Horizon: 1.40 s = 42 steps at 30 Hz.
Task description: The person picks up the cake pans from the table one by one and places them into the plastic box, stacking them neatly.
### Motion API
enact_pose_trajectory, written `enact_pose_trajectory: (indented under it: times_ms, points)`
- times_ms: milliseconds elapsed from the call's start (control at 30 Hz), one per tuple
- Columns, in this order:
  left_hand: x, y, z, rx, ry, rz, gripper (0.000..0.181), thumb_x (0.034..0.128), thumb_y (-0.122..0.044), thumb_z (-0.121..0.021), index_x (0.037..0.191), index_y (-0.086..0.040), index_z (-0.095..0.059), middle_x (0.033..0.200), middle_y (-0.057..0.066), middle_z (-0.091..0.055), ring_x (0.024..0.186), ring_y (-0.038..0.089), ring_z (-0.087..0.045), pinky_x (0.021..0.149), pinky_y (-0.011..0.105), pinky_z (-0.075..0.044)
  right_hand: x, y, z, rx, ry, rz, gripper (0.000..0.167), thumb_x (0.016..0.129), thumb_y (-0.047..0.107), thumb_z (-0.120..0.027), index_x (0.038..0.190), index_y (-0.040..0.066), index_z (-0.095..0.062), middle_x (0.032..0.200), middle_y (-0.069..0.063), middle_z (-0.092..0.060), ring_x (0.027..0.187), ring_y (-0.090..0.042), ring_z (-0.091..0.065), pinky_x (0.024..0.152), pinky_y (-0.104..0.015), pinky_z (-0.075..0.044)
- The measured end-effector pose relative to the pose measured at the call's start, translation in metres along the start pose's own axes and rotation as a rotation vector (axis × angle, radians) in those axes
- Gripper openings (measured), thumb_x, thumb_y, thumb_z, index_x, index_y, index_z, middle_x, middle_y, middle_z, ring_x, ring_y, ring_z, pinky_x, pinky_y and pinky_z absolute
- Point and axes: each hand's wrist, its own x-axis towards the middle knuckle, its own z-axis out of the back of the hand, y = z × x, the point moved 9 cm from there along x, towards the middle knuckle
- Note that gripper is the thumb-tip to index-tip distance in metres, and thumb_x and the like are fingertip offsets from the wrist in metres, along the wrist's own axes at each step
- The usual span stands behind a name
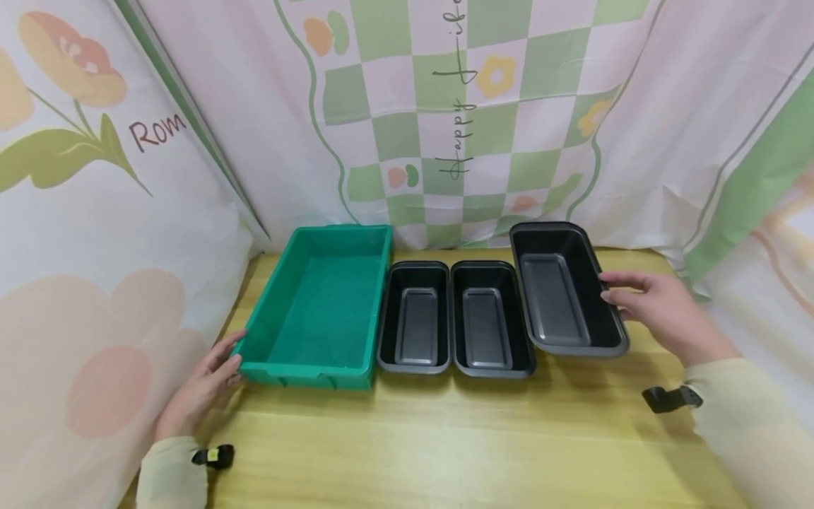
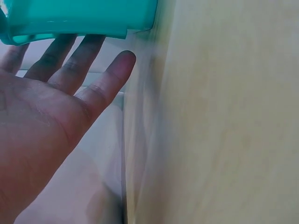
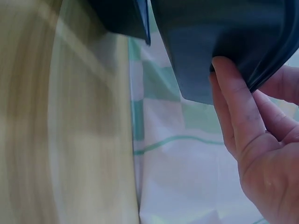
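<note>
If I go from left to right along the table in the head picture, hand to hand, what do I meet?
The left hand → a rectangular green plastic tray → a rectangular black metal-looking pan → a second such pan → a third such pan → the right hand, gripping that third pan.

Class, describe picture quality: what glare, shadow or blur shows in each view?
Head: soft glare on the wooden tabletop; left wrist: its grain blurred, a soft shadow along its edge; right wrist: a pale streak across the tabletop, the held black pan dark, with little detail.
</note>
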Motion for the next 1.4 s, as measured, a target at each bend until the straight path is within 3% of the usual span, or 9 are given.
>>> enact_pose_trajectory:
  times_ms: [167, 267, 400, 600, 733, 833, 1167, 1333, 1400]
  points:
    - [0.001, 0.001, 0.0, -0.012, 0.008, -0.009, 0.055, 0.107, -0.025, -0.044, 0.158, -0.02, -0.023, 0.16, 0.022, -0.003, 0.124, 0.003, -0.036, 0.093, 0.024, -0.046, 0.006, 0.01, -0.018, 0.12, 0.0, 0.027, 0.023, 0.094, 0.001, -0.063, 0.117, 0.007, -0.066, 0.099, 0.012, -0.069, 0.082, -0.005, -0.065, 0.066, -0.025, -0.055]
    - [0.001, 0.002, 0.0, -0.023, 0.015, -0.004, 0.056, 0.1069, -0.026, -0.044, 0.158, -0.02, -0.022, 0.161, 0.021, -0.002, 0.135, 0.019, -0.03, 0.094, 0.024, -0.045, 0.007, 0.013, -0.031, 0.112, 0.011, 0.023, 0.025, 0.095, 0.003, -0.063, 0.12, 0.002, -0.063, 0.1, 0.011, -0.068, 0.082, -0.005, -0.064, 0.066, -0.026, -0.055]
    - [0.001, 0.004, -0.002, -0.028, 0.021, 0.009, 0.057, 0.1067, -0.027, -0.045, 0.158, -0.022, -0.022, 0.161, 0.02, -0.001, 0.137, 0.026, -0.024, 0.094, 0.023, -0.045, 0.011, 0.018, -0.046, 0.069, 0.014, 0.015, 0.037, 0.096, 0.008, -0.063, 0.128, -0.007, -0.054, 0.104, 0.011, -0.065, 0.084, -0.006, -0.063, 0.068, -0.026, -0.055]
    - [0.0, 0.004, -0.003, -0.034, 0.004, 0.014, 0.055, 0.1067, -0.028, -0.044, 0.157, -0.023, -0.024, 0.153, 0.017, -0.018, 0.099, 0.009, -0.047, 0.083, 0.026, -0.048, 0.021, 0.031, -0.069, 0.075, 0.012, 0.028, 0.039, 0.095, 0.009, -0.064, 0.128, -0.01, -0.052, 0.104, 0.008, -0.062, 0.085, -0.006, -0.061, 0.067, -0.028, -0.055]
    - [0.0, 0.004, -0.002, -0.08, 0.003, 0.008, 0.054, 0.107, -0.027, -0.044, 0.157, -0.022, -0.024, 0.122, 0.01, -0.036, 0.076, 0.015, -0.044, 0.066, 0.029, -0.046, 0.028, 0.041, -0.09, 0.136, 0.013, 0.03, 0.035, 0.094, 0.005, -0.063, 0.124, -0.011, -0.053, 0.101, 0.006, -0.062, 0.082, -0.007, -0.061, 0.064, -0.028, -0.054]
    - [0.0, 0.004, -0.001, -0.104, 0.008, 0.005, 0.054, 0.107, -0.026, -0.044, 0.157, -0.022, -0.023, 0.106, 0.007, -0.037, 0.073, 0.015, -0.043, 0.061, 0.028, -0.045, 0.032, 0.049, -0.108, 0.179, 0.014, 0.017, 0.034, 0.093, 0.004, -0.063, 0.122, -0.011, -0.054, 0.102, 0.002, -0.061, 0.081, -0.007, -0.061, 0.063, -0.027, -0.054]
    - [0.001, 0.005, -0.002, -0.145, 0.017, 0.012, 0.054, 0.1069, -0.027, -0.044, 0.157, -0.022, -0.023, 0.095, 0.008, -0.038, 0.069, 0.014, -0.041, 0.054, 0.03, -0.037, 0.048, 0.086, -0.167, 0.259, 0.018, 0.018, 0.033, 0.088, 0.001, -0.066, 0.118, -0.011, -0.057, 0.097, -0.004, -0.057, 0.078, -0.01, -0.059, 0.059, -0.027, -0.05]
    - [0.001, 0.008, 0.0, -0.117, 0.005, 0.015, 0.054, 0.107, -0.029, -0.043, 0.157, -0.024, -0.024, 0.102, 0.012, -0.036, 0.071, 0.015, -0.042, 0.057, 0.031, -0.04, 0.056, 0.105, -0.197, 0.284, 0.025, 0.018, 0.031, 0.087, 0.0, -0.066, 0.115, -0.009, -0.059, 0.096, -0.005, -0.058, 0.077, -0.012, -0.058, 0.058, -0.028, -0.05]
    - [0.002, 0.01, 0.001, -0.096, -0.002, 0.021, 0.054, 0.1069, -0.03, -0.043, 0.157, -0.025, -0.023, 0.118, 0.015, -0.038, 0.079, 0.013, -0.045, 0.064, 0.028, -0.045, 0.06, 0.111, -0.21, 0.293, 0.027, 0.015, 0.029, 0.087, 0.0, -0.066, 0.114, -0.008, -0.06, 0.097, -0.007, -0.057, 0.078, -0.014, -0.059, 0.058, -0.028, -0.05]
